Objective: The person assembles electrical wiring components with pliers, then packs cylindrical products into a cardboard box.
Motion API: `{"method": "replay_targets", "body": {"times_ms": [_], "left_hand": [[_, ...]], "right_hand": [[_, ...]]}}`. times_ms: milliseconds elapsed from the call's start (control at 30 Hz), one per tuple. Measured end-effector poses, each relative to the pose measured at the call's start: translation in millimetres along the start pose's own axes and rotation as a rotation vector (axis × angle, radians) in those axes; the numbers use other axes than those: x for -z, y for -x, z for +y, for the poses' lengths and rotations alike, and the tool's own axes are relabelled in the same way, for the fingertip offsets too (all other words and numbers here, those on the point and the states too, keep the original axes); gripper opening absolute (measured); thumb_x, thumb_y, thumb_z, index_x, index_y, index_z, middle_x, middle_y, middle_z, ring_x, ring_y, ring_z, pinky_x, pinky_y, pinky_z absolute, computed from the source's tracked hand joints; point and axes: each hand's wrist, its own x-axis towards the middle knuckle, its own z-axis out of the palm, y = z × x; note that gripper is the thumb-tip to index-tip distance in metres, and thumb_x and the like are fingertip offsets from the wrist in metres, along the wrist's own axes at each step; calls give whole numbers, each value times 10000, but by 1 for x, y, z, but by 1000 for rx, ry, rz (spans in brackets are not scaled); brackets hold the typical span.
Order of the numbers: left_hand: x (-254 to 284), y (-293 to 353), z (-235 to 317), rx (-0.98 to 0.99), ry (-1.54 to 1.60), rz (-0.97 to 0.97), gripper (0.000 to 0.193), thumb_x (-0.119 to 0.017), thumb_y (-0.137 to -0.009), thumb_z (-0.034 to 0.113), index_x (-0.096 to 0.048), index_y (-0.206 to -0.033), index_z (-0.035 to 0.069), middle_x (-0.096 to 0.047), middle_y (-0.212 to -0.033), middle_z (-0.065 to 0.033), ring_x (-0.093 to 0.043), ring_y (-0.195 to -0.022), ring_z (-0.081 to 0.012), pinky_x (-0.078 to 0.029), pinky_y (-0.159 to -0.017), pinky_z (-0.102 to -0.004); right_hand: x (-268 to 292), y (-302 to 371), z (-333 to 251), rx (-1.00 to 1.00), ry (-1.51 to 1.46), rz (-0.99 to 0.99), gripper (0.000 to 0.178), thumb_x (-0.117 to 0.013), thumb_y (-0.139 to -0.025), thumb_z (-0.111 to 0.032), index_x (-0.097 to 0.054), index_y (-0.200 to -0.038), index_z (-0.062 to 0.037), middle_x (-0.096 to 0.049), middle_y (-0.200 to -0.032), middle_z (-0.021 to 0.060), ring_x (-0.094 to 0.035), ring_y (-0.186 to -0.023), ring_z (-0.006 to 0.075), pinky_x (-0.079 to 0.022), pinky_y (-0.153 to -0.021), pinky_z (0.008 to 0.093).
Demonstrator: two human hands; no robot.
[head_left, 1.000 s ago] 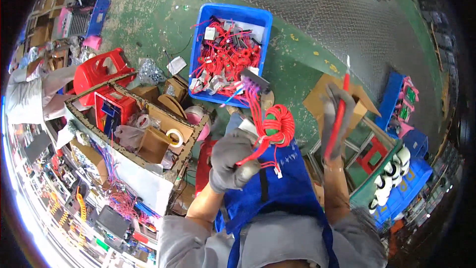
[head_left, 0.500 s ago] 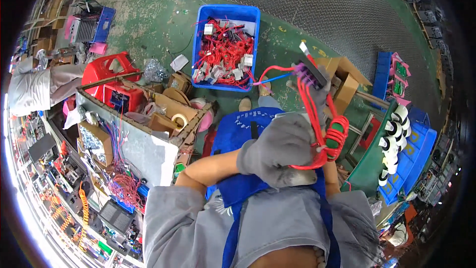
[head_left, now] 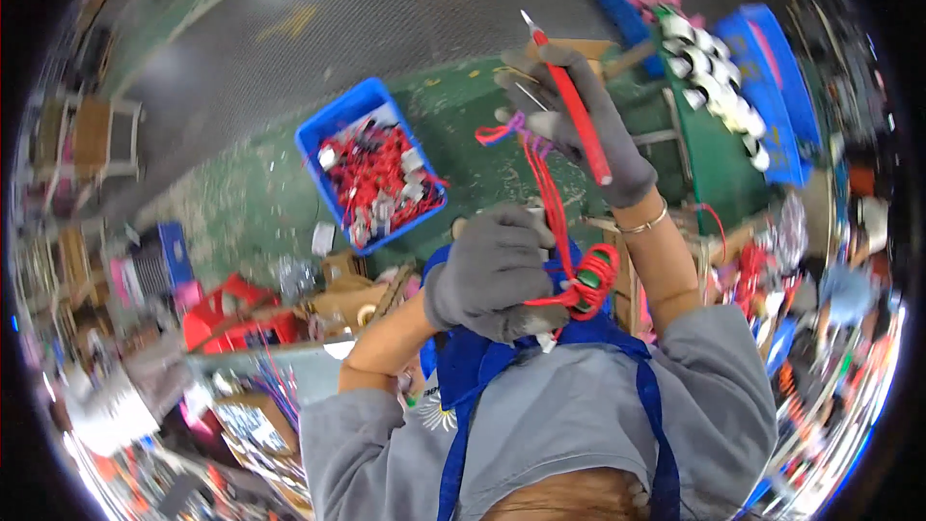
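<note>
blue bin [head_left: 339, 117]: beyond and left of left grip [head_left: 493, 271] | left grip: curled round red wires [head_left: 542, 302] | coiled red bundle [head_left: 602, 272]: just right of left grip, strands [head_left: 553, 203] rising toward right grip [head_left: 614, 135] | right grip: grasping red pen-like tool [head_left: 577, 118]

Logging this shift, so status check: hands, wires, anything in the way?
Left hand closed on coiled red wires. Right hand gripping red pointed tool. Blue bin standing apart; no obstruction visible.

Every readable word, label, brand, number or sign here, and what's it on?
None legible.
Grey shirt: dark marks beside white flower print, too small.
White pieces in the blue bin: any print too small, blurred.
Red pen-like tool in right hand: no text visible.
</note>
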Motion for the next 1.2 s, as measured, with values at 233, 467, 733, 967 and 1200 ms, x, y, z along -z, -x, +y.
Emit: {"method": "replay_targets", "body": {"times_ms": [233,467,733,967,1200], "left_hand": [[-38,4,-12,283,-506,-73,256,-666,-796,312,-629,-790,59,-583,-706,-110,-594,-753,-309,-448,-766,-407],[-149,-21,-26,353,-810,118,322,-652,-806,227,-613,-1064,39,-603,-963,-164,-540,-966,-343,-393,-864,-435],[-324,-67,1,941,1418,329,998,-448,-773,768,-337,-1373,-22,-393,-1387,-158,-373,-1278,-302,-304,-1057,-464],[-444,-117,9,954,1424,386,745,-416,-890,578,-340,-1334,-16,-459,-1329,-170,-450,-1227,-317,-373,-1032,-398],[-458,-94,-63,656,375,349,541,-389,-966,450,-479,-1209,-25,-556,-1081,-129,-563,-972,-194,-491,-806,-348]], "right_hand": [[39,71,-118,706,334,350,567,-543,-767,123,-370,-1258,-101,-477,-1313,171,-572,-1051,235,-503,-847,334],[61,142,-147,993,561,480,492,-593,-717,122,-416,-1137,-65,-553,-1090,88,-505,-730,117,-455,-684,232],[104,245,-153,849,569,619,468,-585,-710,108,-447,-1127,-56,-405,-902,4,-405,-750,68,-417,-670,220],[152,312,-142,829,390,702,507,-569,-669,149,-436,-1105,-71,-457,-1265,121,-483,-1040,111,-449,-880,259],[209,373,-159,727,297,892,491,-589,-725,101,-398,-1138,-84,-455,-1291,137,-466,-1172,165,-405,-980,327]]}}
